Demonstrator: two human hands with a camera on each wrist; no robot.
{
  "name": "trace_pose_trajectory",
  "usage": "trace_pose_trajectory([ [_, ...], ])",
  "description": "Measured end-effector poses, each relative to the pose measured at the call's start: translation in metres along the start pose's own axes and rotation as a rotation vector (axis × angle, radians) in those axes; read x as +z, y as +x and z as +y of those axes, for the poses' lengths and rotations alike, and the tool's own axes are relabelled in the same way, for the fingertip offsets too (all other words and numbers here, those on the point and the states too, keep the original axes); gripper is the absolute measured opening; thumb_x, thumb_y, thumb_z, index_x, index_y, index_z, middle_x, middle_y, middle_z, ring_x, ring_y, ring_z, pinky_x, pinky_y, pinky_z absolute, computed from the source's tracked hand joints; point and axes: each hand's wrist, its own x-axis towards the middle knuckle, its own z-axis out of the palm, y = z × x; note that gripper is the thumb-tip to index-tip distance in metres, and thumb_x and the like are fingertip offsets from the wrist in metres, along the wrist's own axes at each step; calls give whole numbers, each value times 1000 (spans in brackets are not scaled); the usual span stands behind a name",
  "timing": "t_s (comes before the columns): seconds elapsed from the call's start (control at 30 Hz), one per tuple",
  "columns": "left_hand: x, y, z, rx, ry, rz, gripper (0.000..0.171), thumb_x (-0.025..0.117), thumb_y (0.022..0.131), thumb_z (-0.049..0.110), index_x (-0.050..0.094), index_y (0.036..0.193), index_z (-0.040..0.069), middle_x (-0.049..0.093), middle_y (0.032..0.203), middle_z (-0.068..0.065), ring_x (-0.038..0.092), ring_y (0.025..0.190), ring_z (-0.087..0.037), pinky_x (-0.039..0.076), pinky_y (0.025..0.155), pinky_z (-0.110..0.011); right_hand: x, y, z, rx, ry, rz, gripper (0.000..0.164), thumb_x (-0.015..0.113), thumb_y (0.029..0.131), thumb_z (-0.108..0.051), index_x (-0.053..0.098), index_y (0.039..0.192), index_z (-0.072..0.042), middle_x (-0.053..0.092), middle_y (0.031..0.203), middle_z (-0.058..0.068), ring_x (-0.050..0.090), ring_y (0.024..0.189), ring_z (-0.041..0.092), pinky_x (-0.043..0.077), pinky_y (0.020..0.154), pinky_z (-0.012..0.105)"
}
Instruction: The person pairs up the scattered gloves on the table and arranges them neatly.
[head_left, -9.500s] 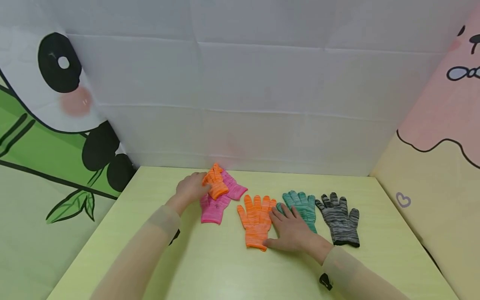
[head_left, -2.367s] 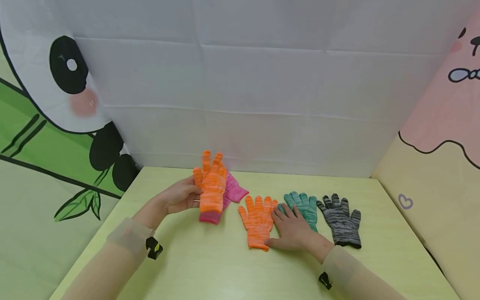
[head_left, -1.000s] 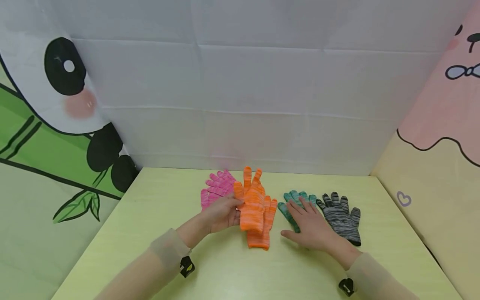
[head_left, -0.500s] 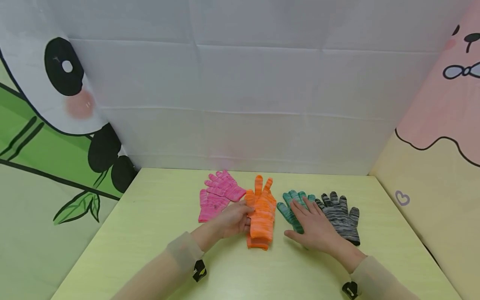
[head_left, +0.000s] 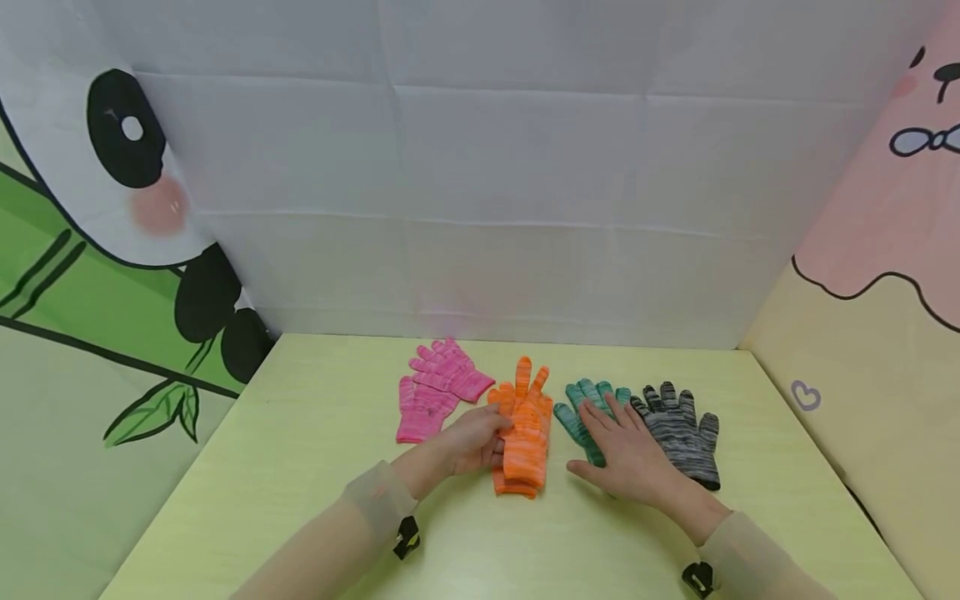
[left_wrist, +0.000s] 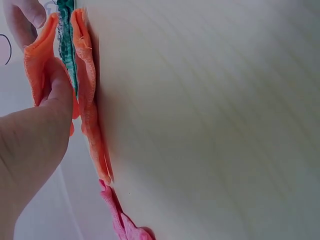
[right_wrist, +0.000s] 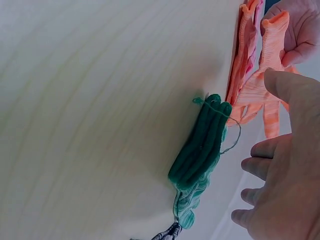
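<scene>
My left hand (head_left: 467, 440) pinches the side of an orange glove (head_left: 527, 446), its fingers pointing away from me. In the left wrist view, a gap separates this held glove (left_wrist: 35, 65) from a second orange glove (left_wrist: 89, 85) that lies flat on the table. My right hand (head_left: 626, 457) is spread with straight fingers over a green glove (head_left: 577, 429) in the head view. The right wrist view shows that hand (right_wrist: 285, 195) apart from the green glove (right_wrist: 197, 145), whose cuff end looks several layers thick and trails a loose thread.
Two pink gloves (head_left: 426, 410) overlap at the left of the table (head_left: 315, 500). A grey-and-black glove (head_left: 684, 437) lies right of the green one. A white sheet (head_left: 517, 208) hangs behind the table's back edge, with printed cloths at both sides.
My left hand has carried the orange glove from the pink gloves rightward over the other orange glove, then lowered it slightly. My right hand has shifted right, away from the orange glove's edge.
</scene>
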Motion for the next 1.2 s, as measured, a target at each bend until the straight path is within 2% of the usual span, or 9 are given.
trace_pose_trajectory([
  [0.23, -4, -3, 1, 26, 5, -6, 54, 40, 110, 15, 21, 159, 2, 67, 123, -21, 69, 108, -29, 56, 94, -48, 1, 2, 0, 0, 1, -5, 93, 57, 95, -67, 30, 161, -7, 29, 166, 12, 8, 155, 39, 11, 120, 64],
  [0.47, -10, -7, 1, 63, 49, 5, 56, 43, 109, 14, 21, 159, -2, 62, 132, -21, 62, 120, -31, 51, 102, -46, 3, 3, 0, -8, -2, -17, 93, 55, 95, -68, 31, 161, -6, 29, 166, 13, 11, 154, 42, 11, 121, 63],
  [0.53, -12, -9, 4, 77, 90, 14, 58, 44, 109, 15, 21, 159, -3, 57, 139, -23, 58, 127, -33, 48, 105, -47, 3, 3, -1, -9, -7, -22, 93, 55, 95, -69, 31, 161, -6, 29, 166, 13, 11, 154, 42, 11, 121, 62],
  [0.63, -15, -14, 8, 105, 173, 26, 65, 46, 109, 15, 14, 161, -4, 39, 155, -28, 47, 138, -39, 43, 109, -51, 3, 3, -1, -12, -6, -29, 93, 55, 96, -68, 31, 161, -6, 29, 165, 14, 10, 154, 42, 10, 121, 63],
  [0.77, -21, -22, 13, 181, 341, 68, 72, 51, 106, 15, 9, 164, 4, 21, 163, -29, 36, 145, -43, 36, 114, -55, 4, 4, -2, -8, -8, -41, 93, 55, 96, -68, 29, 161, -7, 28, 166, 14, 9, 154, 42, 10, 121, 63],
  [0.93, -29, -32, 17, 254, 587, 160, 75, 59, 104, 25, 17, 166, 16, 23, 166, -21, 30, 147, -47, 35, 112, -61, 7, 5, -2, -11, 2, -39, 92, 57, 95, -66, 31, 161, -7, 29, 166, 13, 10, 154, 43, 10, 120, 64],
  [1.0, -30, -36, 17, 295, 712, 181, 71, 60, 104, 29, 23, 165, 21, 27, 166, -16, 29, 148, -46, 34, 112, -64, 7, 5, -3, -13, 7, -39, 92, 58, 95, -65, 31, 161, -7, 29, 166, 13, 11, 154, 43, 10, 120, 64],
  [1.1, -27, -43, 17, 369, 966, 203, 59, 61, 103, 30, 41, 158, 22, 40, 160, -8, 34, 147, -41, 33, 113, -63, 6, 5, -6, -16, 8, -44, 91, 60, 95, -63, 32, 160, -6, 30, 166, 13, 10, 154, 42, 11, 120, 65],
  [1.2, -19, -50, 14, 443, 1286, 192, 47, 64, 102, 27, 57, 147, 17, 55, 149, -3, 45, 141, -31, 36, 114, -55, 6, 5, -7, -28, 5, -49, 90, 59, 96, -64, 33, 160, -6, 31, 165, 13, 8, 154, 42, 11, 120, 65],
])
